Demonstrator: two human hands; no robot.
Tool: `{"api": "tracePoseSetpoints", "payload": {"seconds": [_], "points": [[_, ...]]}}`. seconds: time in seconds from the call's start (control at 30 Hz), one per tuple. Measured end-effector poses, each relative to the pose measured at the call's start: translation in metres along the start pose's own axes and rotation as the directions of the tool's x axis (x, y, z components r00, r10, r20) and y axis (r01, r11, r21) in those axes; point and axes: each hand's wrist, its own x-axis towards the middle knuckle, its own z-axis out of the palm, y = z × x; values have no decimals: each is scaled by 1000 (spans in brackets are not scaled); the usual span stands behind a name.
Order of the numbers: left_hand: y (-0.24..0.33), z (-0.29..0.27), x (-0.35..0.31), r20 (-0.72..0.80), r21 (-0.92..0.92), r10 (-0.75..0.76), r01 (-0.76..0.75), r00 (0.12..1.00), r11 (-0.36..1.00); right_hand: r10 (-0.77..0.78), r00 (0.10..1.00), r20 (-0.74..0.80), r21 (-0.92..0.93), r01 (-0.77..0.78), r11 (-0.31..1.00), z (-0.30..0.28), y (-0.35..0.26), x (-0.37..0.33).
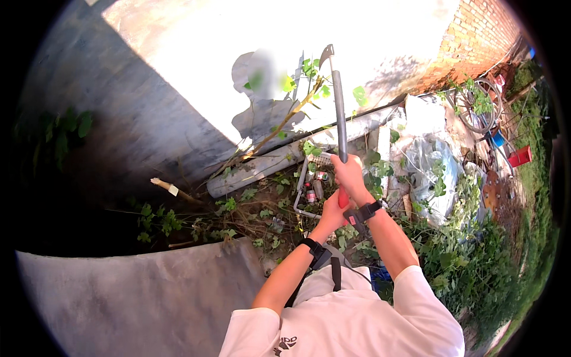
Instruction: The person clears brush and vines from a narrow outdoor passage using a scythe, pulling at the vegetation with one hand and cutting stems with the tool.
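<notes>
Both my hands are closed around a long-handled sickle (339, 110), its dark shaft held nearly upright before the bright wall. The small curved blade (326, 55) is at the upper end. Higher on the shaft is my right hand (351, 177). Just below it, my left hand (334, 212) wraps the red grip (343, 197). A thin leaning branch (284, 122) with a few green leaves stands left of the shaft, in front of the wall. Farther left, a pale cut branch end (164, 185) pokes up out of the shade.
A long grey pipe-like beam (256, 172) lies along the wall's foot. Bottles (311, 195) lie inside a pale frame (297, 199). Crumpled clear plastic (431, 172), a bicycle wheel (479, 107) and a red container (520, 156) are right. A grey slab (143, 291) is at lower left.
</notes>
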Motion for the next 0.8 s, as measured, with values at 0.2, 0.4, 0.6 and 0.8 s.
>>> {"api": "tracePoseSetpoints", "payload": {"seconds": [0.2, 0.4, 0.6, 0.8], "points": [[51, 19, 59, -244, 222, 256, -204, 935, 954, -299, 945, -132, 65, 309, 949, -9, -30, 10], [-75, 37, -22, -85, 400, -204, 221, 975, 890, 451, 892, -1, 223, -440, 870, -26, 121, 18], [-20, 59, 19, -324, -41, 47, -64, 945, 997, -72, 997, 33, -248, 78, 966, -11, 22, 17], [133, 37, 86, -74, 342, 627, -571, 776, 747, -448, 848, -283, 384, 528, 757, -69, -130, -29]]}}
